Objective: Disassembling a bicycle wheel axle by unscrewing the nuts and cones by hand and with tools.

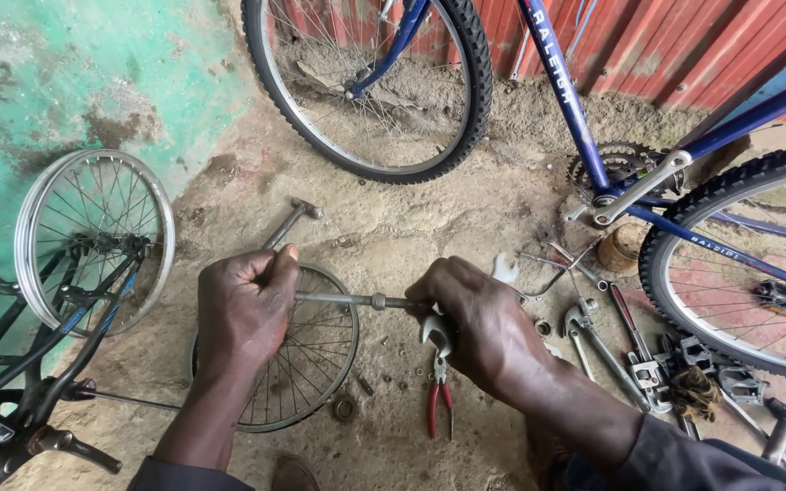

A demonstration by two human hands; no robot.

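Steel axle (349,298) runs level between both hands, above a small bare rim (320,364) lying on the dirt floor (393,227). Left hand (246,309) is closed around the axle's left end. Right hand (473,318) is closed on the other end and also grips a spanner (436,333) whose jaw pokes out under the fingers. Red pliers (439,405) lie just below that hand. A hammer (291,221) rests beyond the left hand. More tools (611,345) lie scattered right, near a blue bicycle (584,118); another rim (93,238) leans left.
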